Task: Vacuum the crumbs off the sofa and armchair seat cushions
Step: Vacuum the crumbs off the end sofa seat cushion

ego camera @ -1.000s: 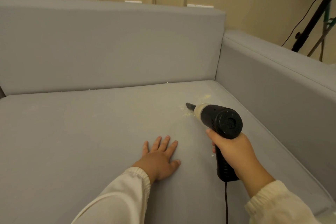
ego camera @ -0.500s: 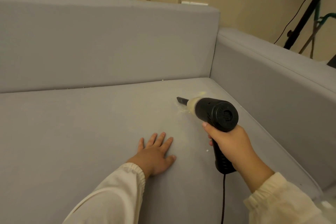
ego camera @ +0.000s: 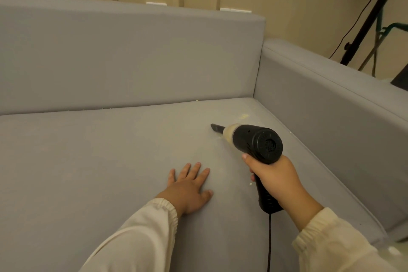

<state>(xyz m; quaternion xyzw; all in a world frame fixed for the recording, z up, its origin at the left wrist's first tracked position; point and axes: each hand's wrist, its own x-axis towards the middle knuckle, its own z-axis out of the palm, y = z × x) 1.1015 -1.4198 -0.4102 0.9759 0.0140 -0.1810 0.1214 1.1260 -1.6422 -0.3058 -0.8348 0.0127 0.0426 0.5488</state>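
Since a moment ago, the vacuum (ego camera: 254, 142) has slid leftward across the seat cushion (ego camera: 99, 161), away from the crumbs (ego camera: 244, 116) near the armrest (ego camera: 331, 104). The right hand (ego camera: 276, 180) grips its handle; the left hand (ego camera: 189, 185) rests flat, fingers spread, on the cushion.

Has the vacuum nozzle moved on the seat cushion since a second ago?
Yes. The nozzle has slid left, away from the yellowish crumb patch near the armrest.
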